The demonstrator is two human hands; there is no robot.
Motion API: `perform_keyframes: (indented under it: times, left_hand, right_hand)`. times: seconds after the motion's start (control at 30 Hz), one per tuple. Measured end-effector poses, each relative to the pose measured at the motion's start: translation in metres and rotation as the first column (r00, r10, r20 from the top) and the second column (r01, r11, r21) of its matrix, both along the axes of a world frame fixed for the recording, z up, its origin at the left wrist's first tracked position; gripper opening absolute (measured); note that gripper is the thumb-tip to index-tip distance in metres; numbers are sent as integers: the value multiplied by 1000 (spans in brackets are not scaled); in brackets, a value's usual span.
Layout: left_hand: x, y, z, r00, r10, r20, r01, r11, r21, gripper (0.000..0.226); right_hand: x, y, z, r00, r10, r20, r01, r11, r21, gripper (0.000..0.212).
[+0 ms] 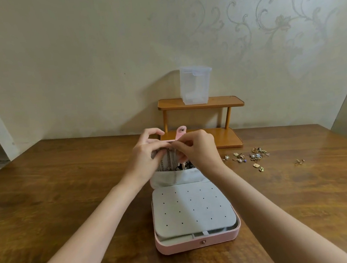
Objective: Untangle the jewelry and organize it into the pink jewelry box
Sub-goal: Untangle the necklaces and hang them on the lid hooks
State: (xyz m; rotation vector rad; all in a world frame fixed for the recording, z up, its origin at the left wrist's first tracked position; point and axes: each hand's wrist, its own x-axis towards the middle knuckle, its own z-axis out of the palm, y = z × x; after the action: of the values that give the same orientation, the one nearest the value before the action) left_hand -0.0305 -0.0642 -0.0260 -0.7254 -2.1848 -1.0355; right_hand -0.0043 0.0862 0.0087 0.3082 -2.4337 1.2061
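Pink jewelry box [198,242] open on worktop [68,194], lid upright at far side; both hands up at lid's top edge, left hand [147,153] and right hand [197,148] each pinching a chain [169,159] that hangs straight down into the grey lid pocket [179,177]; long axis vertical, hands about equally near; loose earrings [251,157] lie well right of right hand, nearer that side; wooden shelf [199,104] and patterned wall behind.
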Motion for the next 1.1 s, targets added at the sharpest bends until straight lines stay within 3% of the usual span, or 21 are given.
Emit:
perform_keyframes:
  times: [0.1,0.2,0.37,0.57,0.7,0.8,1.0,1.1]
  left_hand:
    - [-1,1,0,1000,2,2,-2,1000,18,25]
    - [-1,2,0,1000,25,11,-25,1000,14,24]
    - [2,1,1,998,42,41,-42,999,16,21]
    - [2,1,1,997,47,57,-48,999,17,21]
    - [4,1,0,996,52,70,-55,998,37,20]
    - [5,2,2,996,63,63,-65,998,21,19]
    - [4,0,0,996,71,56,-72,997,20,19]
    - [4,0,-2,994,88,65,-89,996,23,18]
  right_hand:
    - [-3,2,-1,1000,-7,1,7,991,-135,10]
    - [-2,3,-7,1000,7,12,-7,1000,-28,8]
    - [0,1,-12,980,146,133,-169,968,184,18]
    - [2,13,-14,995,96,-16,-85,939,333,22]
    - [10,14,-26,983,179,-32,-136,840,525,21]
    - [16,9,-34,980,172,-97,-73,775,628,24]
    - [16,-6,-39,992,122,19,-104,746,658,27]
    - [15,-8,-36,995,97,27,-94,792,604,27]
